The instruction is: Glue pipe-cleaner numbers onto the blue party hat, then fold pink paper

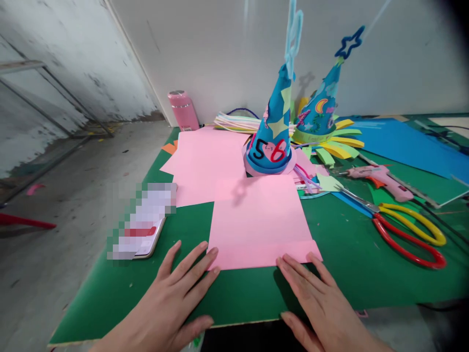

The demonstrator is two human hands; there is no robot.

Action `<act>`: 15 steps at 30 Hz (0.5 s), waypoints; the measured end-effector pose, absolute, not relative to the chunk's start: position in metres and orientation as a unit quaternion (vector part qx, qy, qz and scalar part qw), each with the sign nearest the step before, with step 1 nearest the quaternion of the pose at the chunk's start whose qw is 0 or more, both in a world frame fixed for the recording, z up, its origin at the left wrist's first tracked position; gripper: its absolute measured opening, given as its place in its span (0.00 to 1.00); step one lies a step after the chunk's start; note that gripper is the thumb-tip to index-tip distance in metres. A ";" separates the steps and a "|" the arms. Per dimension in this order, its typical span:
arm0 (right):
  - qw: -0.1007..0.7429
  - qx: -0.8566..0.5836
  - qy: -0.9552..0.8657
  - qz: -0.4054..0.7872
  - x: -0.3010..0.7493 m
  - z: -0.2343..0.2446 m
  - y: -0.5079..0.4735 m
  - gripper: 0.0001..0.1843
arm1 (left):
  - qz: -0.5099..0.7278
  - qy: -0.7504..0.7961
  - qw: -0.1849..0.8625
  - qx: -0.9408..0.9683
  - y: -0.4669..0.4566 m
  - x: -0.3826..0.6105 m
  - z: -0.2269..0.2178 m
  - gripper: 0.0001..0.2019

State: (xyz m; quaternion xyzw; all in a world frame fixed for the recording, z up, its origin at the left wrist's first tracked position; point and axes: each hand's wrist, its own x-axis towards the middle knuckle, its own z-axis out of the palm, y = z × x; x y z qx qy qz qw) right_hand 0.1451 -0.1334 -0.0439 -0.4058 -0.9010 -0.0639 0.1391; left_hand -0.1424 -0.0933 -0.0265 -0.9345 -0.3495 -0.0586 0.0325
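A sheet of pink paper [260, 210] lies in front of me, its near edge folded over into a narrow strip. My left hand [179, 288] is spread out, with fingertips on the sheet's near left corner and the rest over the green tabletop. On the right end of the folded strip rest the fingertips of my right hand [315, 293], its fingers stretched out and the thumb apart. Neither hand grips anything. The sheet's far left part overlaps a larger stack of pink paper [205, 156].
Left lies a phone [146, 225] with a blurred screen. Behind stand two blue cone hats [273, 132] and a pink bottle [183, 110]. To the right are scissors [381, 210] with red and yellow handles, a pink glue gun [381, 178] and blue sheets [406, 142]. The green table [120, 303] ends close to me.
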 end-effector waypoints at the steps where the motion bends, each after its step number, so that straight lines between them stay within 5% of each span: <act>1: 0.140 -0.405 -0.901 -0.067 0.145 -0.043 -0.133 0.30 | -0.062 -0.354 0.035 -0.932 -0.096 -0.144 -0.027 0.23; 11: 0.134 -0.393 -0.905 -0.094 0.141 -0.041 -0.132 0.26 | -0.130 -0.396 0.062 -0.907 -0.100 -0.151 -0.019 0.16; 15: 0.143 -0.387 -0.905 -0.103 0.140 -0.042 -0.130 0.24 | -0.117 -0.280 0.079 -0.950 -0.091 -0.111 -0.014 0.23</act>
